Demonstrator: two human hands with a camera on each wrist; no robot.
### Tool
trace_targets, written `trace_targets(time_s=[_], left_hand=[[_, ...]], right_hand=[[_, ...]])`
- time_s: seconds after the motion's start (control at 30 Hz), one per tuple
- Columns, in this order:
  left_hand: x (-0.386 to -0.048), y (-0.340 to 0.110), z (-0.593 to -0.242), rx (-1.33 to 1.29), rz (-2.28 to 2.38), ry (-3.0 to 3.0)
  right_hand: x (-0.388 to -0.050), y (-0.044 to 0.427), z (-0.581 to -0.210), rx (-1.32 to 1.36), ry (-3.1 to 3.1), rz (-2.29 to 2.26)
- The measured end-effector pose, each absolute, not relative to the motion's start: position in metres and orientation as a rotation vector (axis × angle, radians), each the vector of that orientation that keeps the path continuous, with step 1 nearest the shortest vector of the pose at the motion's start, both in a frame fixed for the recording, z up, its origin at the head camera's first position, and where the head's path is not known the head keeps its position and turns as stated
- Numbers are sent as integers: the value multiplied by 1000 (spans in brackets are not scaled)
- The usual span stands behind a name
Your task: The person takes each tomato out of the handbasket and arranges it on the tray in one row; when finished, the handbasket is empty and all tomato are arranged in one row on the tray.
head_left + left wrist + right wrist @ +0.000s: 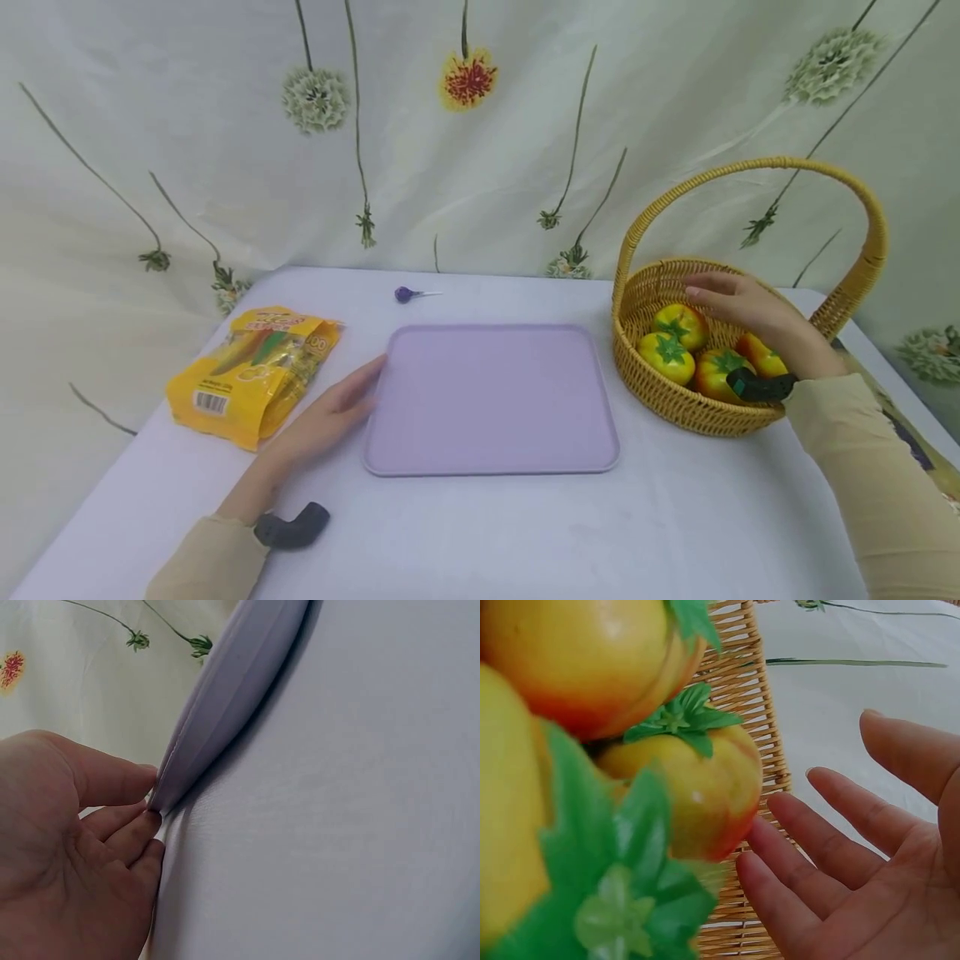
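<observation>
A lavender rectangular tray (491, 400) lies on the table. My left hand (330, 421) is at its left edge; in the left wrist view the thumb and fingertips of that hand (82, 840) touch the tray's rim (225, 697). On the right stands a wicker basket (675, 408) with a tall handle, holding several yellow-red, persimmon-like fruits (666, 358) with green leafy tops. Over the basket, under the handle, is my right hand (757, 312), fingers spread and nothing held. The right wrist view has its fingers (817, 840) close beside one fruit (697, 791); whether they touch is unclear.
A yellow snack bag (255, 375) lies left of the tray, near my left forearm. Behind the tray is a purple lollipop (405, 294) on a white stick. The basket's handle (780, 164) arches high above the right hand. A flower-print cloth hangs behind the table.
</observation>
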State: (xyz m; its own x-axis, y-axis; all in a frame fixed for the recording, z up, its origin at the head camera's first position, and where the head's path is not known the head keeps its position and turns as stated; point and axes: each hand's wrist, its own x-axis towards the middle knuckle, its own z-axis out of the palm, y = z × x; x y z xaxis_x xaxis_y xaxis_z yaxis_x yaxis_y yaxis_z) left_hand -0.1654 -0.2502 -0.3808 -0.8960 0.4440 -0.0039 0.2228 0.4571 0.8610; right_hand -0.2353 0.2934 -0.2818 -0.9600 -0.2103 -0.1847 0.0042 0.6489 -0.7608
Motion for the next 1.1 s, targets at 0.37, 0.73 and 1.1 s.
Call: trace_targets(time_s=[0.37,0.73,1.1], left_hand=[[-166,-251,-384,564,1421,2472],[-166,-253,-385,566,1420,2468],[-164,-251,-381,569,1430,2462]], right_hand=[[-241,300,-293,-125,2569,-1234],[-248,300,-300,-187,2570,-1029],[-250,293,-300,-199,2577,-896]])
